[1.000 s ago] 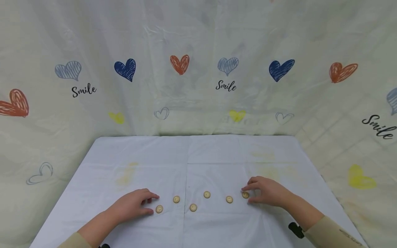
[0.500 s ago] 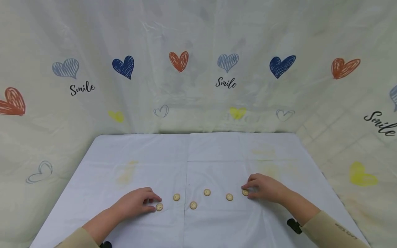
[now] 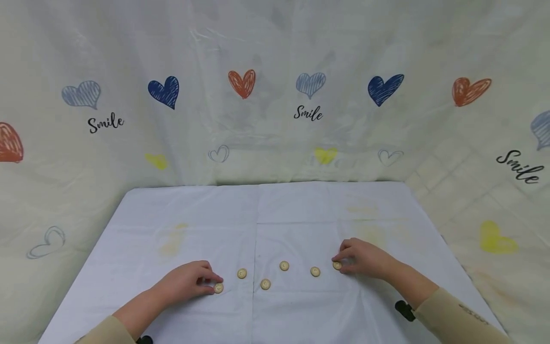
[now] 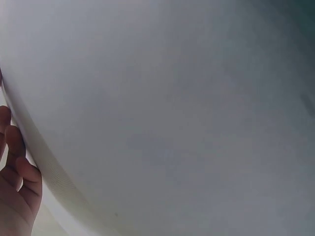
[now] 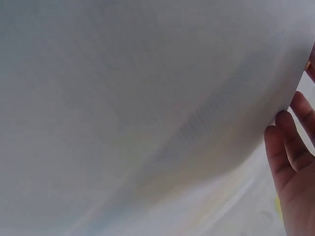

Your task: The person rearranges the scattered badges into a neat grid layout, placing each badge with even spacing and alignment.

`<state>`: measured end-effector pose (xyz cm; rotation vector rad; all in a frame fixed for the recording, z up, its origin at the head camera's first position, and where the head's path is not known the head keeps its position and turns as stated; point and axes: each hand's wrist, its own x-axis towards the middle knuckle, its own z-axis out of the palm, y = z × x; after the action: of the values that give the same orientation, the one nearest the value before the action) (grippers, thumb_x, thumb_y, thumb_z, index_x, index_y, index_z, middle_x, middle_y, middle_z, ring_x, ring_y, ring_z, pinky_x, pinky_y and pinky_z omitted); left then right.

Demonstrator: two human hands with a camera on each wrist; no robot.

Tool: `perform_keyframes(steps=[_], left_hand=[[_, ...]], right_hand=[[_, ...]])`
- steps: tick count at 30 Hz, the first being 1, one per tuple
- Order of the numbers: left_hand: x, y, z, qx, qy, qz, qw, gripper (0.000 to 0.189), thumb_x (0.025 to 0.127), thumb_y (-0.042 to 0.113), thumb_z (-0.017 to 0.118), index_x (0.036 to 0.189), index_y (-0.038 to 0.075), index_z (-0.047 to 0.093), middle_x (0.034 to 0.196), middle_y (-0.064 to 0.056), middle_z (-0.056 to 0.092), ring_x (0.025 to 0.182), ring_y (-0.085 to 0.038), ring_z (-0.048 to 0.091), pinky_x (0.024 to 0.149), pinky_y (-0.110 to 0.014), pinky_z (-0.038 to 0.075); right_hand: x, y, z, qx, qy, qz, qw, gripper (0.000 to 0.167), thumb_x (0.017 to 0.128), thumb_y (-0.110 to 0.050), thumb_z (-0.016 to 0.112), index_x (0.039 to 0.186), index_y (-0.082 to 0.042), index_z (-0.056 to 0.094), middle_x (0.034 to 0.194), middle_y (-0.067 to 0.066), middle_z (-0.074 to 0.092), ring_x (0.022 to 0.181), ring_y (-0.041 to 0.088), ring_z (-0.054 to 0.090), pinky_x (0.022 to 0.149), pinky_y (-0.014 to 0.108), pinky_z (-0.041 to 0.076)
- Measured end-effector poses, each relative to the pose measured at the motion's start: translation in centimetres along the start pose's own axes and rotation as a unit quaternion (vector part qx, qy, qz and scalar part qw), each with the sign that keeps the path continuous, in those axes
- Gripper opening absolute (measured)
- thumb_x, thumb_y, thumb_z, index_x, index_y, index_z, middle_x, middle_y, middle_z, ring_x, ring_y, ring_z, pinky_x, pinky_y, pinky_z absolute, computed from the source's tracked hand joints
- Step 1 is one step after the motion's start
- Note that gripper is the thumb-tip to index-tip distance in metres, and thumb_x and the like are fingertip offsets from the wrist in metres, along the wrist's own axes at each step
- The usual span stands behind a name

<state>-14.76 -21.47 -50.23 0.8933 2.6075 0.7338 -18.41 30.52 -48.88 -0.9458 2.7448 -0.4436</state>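
Observation:
Six-hole detail is too small to see, but several round tan buttons lie on the white cloth in a loose zigzag row. At the left end, my left hand [image 3: 186, 282] pinches one button [image 3: 218, 288] between thumb and forefinger, close over the cloth. My right hand [image 3: 365, 259] pinches the button at the right end [image 3: 337, 265], its fingertips covering part of the rim. Between the hands lie a button [image 3: 242, 273] nearer the left and another button [image 3: 315, 271] nearer the right. Both wrist views show loosely bent fingers [image 4: 29, 179] against the cloth and no button.
A white cloth [image 3: 193, 205] with creases and faint yellow patches covers the table. Behind it hangs a pale sheet [image 3: 275, 143] printed with hearts and "Smile". Dark wrist devices [image 3: 405, 310] show below both forearms.
My left thumb and forefinger have come in from beside the left-end button and closed on it. My right fingers have narrowed onto the right-end button. The head view has shifted slightly.

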Motion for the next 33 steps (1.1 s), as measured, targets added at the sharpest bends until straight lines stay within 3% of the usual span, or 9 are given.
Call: perform_keyframes(steps=[15,33], left_hand=[[0.3,-0.1,-0.2,-0.024,-0.021,-0.021,0.9993,0.025,0.088,0.035,0.075,0.112,0.035,0.076,0.090,0.023,0.057,0.075,0.003,0.050,0.068,-0.023,0.044],[0.3,-0.2,-0.4,-0.056,-0.029,-0.027,0.9977,0.024,0.087,0.033,0.077,0.110,0.031,0.078,0.087,0.021,0.056,0.077,0.000,0.051,0.070,-0.024,0.045]], right_hand=[[0.4,-1.0,-0.9,0.044,0.002,0.025,0.9987,0.020,0.082,-0.031,0.082,0.101,-0.027,0.078,0.097,-0.014,0.059,0.092,0.008,0.053,0.081,0.033,0.047],[1.9,-1.7,-1.8,0.039,0.004,0.016,0.9991,0.020,0.084,-0.030,0.080,0.103,-0.027,0.077,0.098,-0.012,0.061,0.095,0.013,0.057,0.084,0.035,0.048]])
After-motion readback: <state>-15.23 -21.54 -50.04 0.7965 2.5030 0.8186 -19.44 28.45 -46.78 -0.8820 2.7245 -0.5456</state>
